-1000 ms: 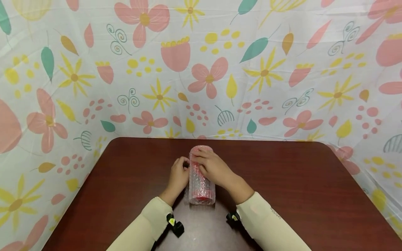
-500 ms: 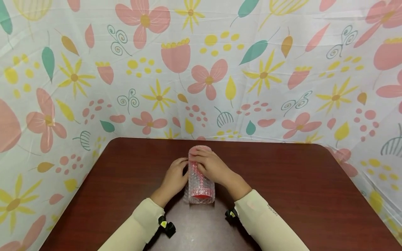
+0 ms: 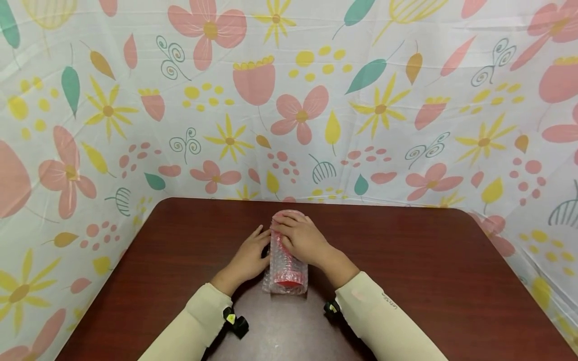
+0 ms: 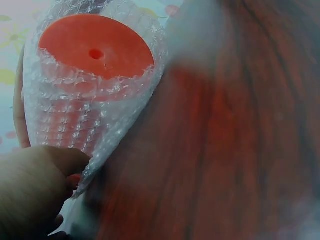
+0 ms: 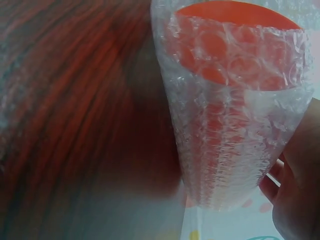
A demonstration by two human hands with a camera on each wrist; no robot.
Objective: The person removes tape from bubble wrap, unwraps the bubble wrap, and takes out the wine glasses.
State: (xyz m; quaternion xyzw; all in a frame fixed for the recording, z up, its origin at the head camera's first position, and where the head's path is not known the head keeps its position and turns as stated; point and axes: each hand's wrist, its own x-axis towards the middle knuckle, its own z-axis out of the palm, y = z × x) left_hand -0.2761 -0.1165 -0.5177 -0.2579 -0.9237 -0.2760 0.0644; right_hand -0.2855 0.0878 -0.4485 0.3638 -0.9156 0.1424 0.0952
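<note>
A cylinder with a flat red end, wrapped in clear bubble wrap point(image 3: 284, 263), lies lengthwise on the table in front of me. My right hand point(image 3: 304, 239) holds it from above, fingers curved over its far part. On its left side my left hand point(image 3: 246, 258) touches the wrap, with fingers fairly straight and thumb apart. The left wrist view shows the red end disc point(image 4: 122, 42) with a small hole at its centre, and a digit on the wrap's loose edge. In the right wrist view the bubble wrap point(image 5: 230, 130) covers the cylinder's whole side.
The dark reddish-brown table point(image 3: 406, 281) has rounded far corners. Behind and beside it hangs a white cloth point(image 3: 189, 120) printed with flowers and leaves. Black straps with cameras sit at both wrists, over cream sleeves point(image 3: 388, 316).
My left hand has shifted left and toward me, its fingers going from bent at the wrap's edge to straighter along its side. The right hand stays nearly still on the wrapped cylinder.
</note>
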